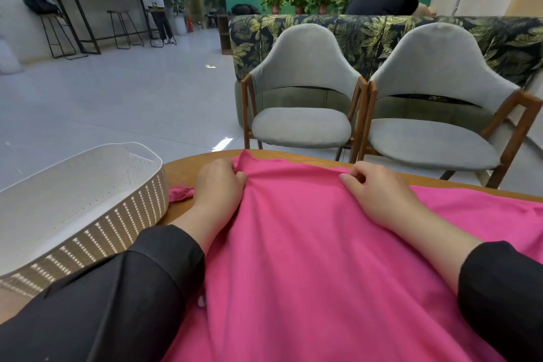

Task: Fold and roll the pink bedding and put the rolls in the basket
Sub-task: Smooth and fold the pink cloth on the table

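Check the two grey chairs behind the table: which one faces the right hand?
The right-hand grey chair, across the table edge from the right hand. The other grey chair sits further left, nearer the left hand.

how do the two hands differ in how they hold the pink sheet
The left hand bunches the pink sheet near its far corner, its fingers curled tight into a gathered fold; the right hand pinches the far edge further along, where the cloth lies smoother. The left hand sits close to the white basket; the right hand lies further from it. Both grip the far edge over the wooden table, palms down, in black sleeves.
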`<state>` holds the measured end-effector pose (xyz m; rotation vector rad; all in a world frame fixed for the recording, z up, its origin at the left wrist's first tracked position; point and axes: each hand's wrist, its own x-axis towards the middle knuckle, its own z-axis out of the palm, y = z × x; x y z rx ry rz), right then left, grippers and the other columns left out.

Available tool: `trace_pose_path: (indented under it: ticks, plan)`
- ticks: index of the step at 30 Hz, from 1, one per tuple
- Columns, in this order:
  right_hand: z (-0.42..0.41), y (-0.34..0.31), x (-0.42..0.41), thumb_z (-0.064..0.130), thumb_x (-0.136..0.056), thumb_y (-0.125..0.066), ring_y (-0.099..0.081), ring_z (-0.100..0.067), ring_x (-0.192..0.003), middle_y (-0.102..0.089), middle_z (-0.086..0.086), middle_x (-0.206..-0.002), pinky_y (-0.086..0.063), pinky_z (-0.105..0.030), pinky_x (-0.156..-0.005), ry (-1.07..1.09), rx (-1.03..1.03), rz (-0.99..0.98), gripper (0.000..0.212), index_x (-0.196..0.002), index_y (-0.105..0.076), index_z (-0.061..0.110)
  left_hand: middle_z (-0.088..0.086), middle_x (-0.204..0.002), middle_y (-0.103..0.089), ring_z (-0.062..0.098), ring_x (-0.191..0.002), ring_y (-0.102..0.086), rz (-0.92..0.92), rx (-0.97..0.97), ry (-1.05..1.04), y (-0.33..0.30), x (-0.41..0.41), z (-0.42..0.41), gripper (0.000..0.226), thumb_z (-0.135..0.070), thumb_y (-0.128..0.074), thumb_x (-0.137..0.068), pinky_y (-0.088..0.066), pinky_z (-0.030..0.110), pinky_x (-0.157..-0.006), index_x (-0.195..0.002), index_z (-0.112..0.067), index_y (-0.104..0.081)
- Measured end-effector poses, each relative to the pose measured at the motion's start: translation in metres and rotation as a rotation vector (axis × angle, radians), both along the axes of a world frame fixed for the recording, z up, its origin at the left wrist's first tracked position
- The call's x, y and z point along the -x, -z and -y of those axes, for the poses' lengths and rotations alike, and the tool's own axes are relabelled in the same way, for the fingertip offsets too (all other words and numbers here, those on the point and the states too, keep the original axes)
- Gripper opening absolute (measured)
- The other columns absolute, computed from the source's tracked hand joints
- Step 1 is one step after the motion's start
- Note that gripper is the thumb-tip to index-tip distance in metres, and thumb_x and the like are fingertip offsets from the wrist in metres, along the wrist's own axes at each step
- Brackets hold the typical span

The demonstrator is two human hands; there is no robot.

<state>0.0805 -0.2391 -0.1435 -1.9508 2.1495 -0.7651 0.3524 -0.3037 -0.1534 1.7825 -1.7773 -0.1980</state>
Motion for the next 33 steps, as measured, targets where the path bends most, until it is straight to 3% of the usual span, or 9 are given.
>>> trace_pose_path:
  ticks: [6,11,14,18,21,23,27,30,33]
  plan:
    - [0.005,-0.011,0.004,0.023,-0.096,-0.051,-0.059,-0.026,-0.093,-0.067,-0.001,-0.098,-0.039,-0.033,-0.072,-0.012,-0.064,-0.071,0.015,-0.093,-0.066,0.024,0.004,-0.067,-0.054,0.031,-0.077,-0.053,-0.152,-0.096,-0.104,-0.007,-0.009,0.010,0.023,-0.017,-0.051,-0.093,-0.034,0.033,-0.065,-0.070,-0.012,-0.053]
    - [0.013,-0.010,0.008,0.035,-0.099,-0.053,-0.062,-0.029,-0.097,-0.068,-0.001,-0.100,-0.051,-0.043,-0.080,-0.010,-0.054,-0.148,0.012,-0.092,-0.059,0.028,0.017,-0.092,-0.068,0.035,-0.091,-0.063,-0.241,-0.187,-0.095,-0.009,-0.020,0.026,0.024,-0.019,-0.052,-0.095,-0.049,0.037,-0.075,-0.093,0.000,-0.067]
    - [0.014,-0.001,0.011,0.035,-0.096,-0.055,-0.061,-0.027,-0.096,-0.066,0.001,-0.097,-0.049,-0.039,-0.078,-0.016,-0.088,-0.175,0.011,-0.089,-0.060,0.027,0.017,-0.090,-0.067,0.035,-0.089,-0.063,-0.191,-0.217,-0.107,-0.008,-0.020,0.032,0.022,-0.019,-0.056,-0.094,-0.043,0.033,-0.068,-0.091,-0.001,-0.066]
    - [0.004,-0.010,0.022,0.028,-0.091,-0.060,-0.060,-0.025,-0.106,-0.063,-0.001,-0.107,-0.044,-0.033,-0.082,-0.051,-0.186,-0.174,0.022,-0.112,-0.066,0.024,0.007,-0.075,-0.058,0.029,-0.078,-0.055,-0.073,-0.248,-0.100,-0.011,-0.017,0.034,0.020,-0.022,-0.059,-0.095,-0.034,0.031,-0.061,-0.089,-0.004,-0.064]
    - [0.000,-0.017,0.036,0.023,-0.093,-0.061,-0.061,-0.029,-0.102,-0.069,-0.007,-0.107,-0.040,-0.032,-0.075,-0.004,-0.042,-0.197,0.016,-0.106,-0.069,0.018,0.006,-0.071,-0.055,0.028,-0.077,-0.054,-0.069,-0.242,-0.102,-0.012,-0.016,0.035,0.020,-0.021,-0.059,-0.095,-0.032,0.032,-0.055,-0.085,-0.004,-0.063]
    - [0.004,-0.019,0.041,0.025,-0.095,-0.063,-0.061,-0.030,-0.100,-0.069,-0.006,-0.103,-0.037,-0.032,-0.073,0.032,0.067,-0.154,0.012,-0.103,-0.069,0.018,0.005,-0.070,-0.053,0.027,-0.076,-0.053,-0.064,-0.247,-0.108,-0.012,-0.016,0.035,0.021,-0.020,-0.058,-0.096,-0.030,0.032,-0.053,-0.081,-0.006,-0.060]
    - [0.002,-0.004,0.046,0.036,-0.096,-0.061,-0.060,-0.026,-0.104,-0.061,-0.002,-0.104,-0.045,-0.035,-0.085,-0.043,-0.071,-0.196,0.021,-0.109,-0.068,0.021,0.006,-0.072,-0.055,0.028,-0.077,-0.054,-0.038,-0.222,-0.103,-0.012,-0.015,0.035,0.014,-0.015,-0.060,-0.092,-0.030,0.030,-0.051,-0.083,-0.005,-0.061]
    - [-0.013,-0.005,0.065,0.021,-0.099,-0.050,-0.058,-0.021,-0.110,-0.062,0.000,-0.112,-0.043,-0.031,-0.092,-0.066,-0.061,-0.114,0.027,-0.118,-0.068,0.018,0.013,-0.099,-0.060,0.030,-0.086,-0.054,0.105,-0.211,-0.019,-0.019,-0.011,0.030,0.021,-0.010,-0.057,-0.088,-0.038,0.033,-0.063,-0.109,-0.007,-0.059]
    - [-0.031,-0.012,0.095,0.011,-0.097,-0.044,-0.056,-0.021,-0.120,-0.062,-0.003,-0.129,-0.042,-0.036,-0.105,-0.038,-0.116,-0.113,0.038,-0.130,-0.063,0.015,0.012,-0.117,-0.052,0.034,-0.099,-0.055,0.566,0.022,0.054,-0.030,0.015,0.020,0.040,-0.013,-0.055,-0.086,-0.041,0.043,-0.076,-0.126,-0.020,-0.054]
